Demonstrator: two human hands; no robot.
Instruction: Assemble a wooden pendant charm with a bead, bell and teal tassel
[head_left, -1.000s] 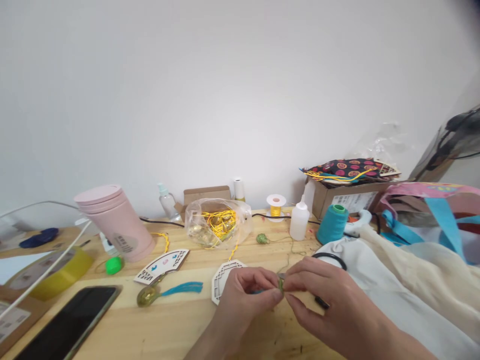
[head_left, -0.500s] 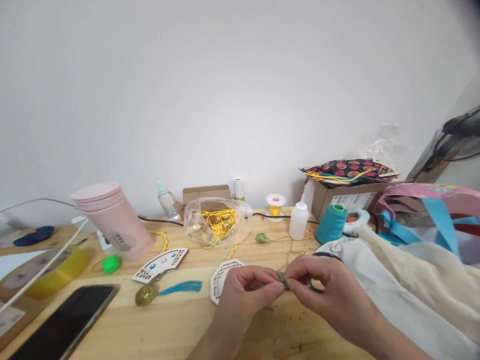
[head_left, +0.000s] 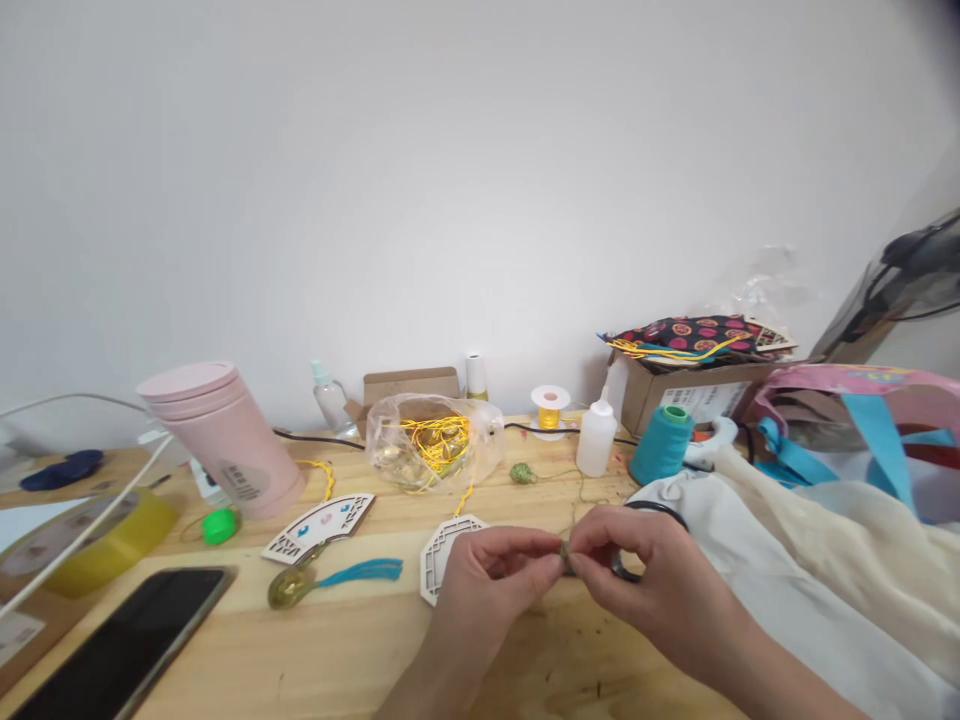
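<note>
My left hand (head_left: 491,580) and my right hand (head_left: 645,585) meet over the wooden table (head_left: 337,640), fingertips pinched together on a small green-gold bead (head_left: 564,549). A thin olive thread (head_left: 577,505) runs from the bead toward a second green bead (head_left: 523,474) lying farther back. Just left of my left hand lies a white octagonal cut-out ornament (head_left: 442,552). Black scissor handles (head_left: 651,512) show behind my right hand.
A pink tumbler (head_left: 221,440), a fan-shaped cut-out (head_left: 319,527), a teal tassel (head_left: 341,577) and a black phone (head_left: 124,650) lie left. A plastic bag of yellow cord (head_left: 431,450), a glue bottle (head_left: 597,438) and a teal thread cone (head_left: 661,446) stand behind. White cloth (head_left: 810,580) covers the right.
Both hands have shifted slightly away from me and upward, still pinching the bead; the view has drifted a little.
</note>
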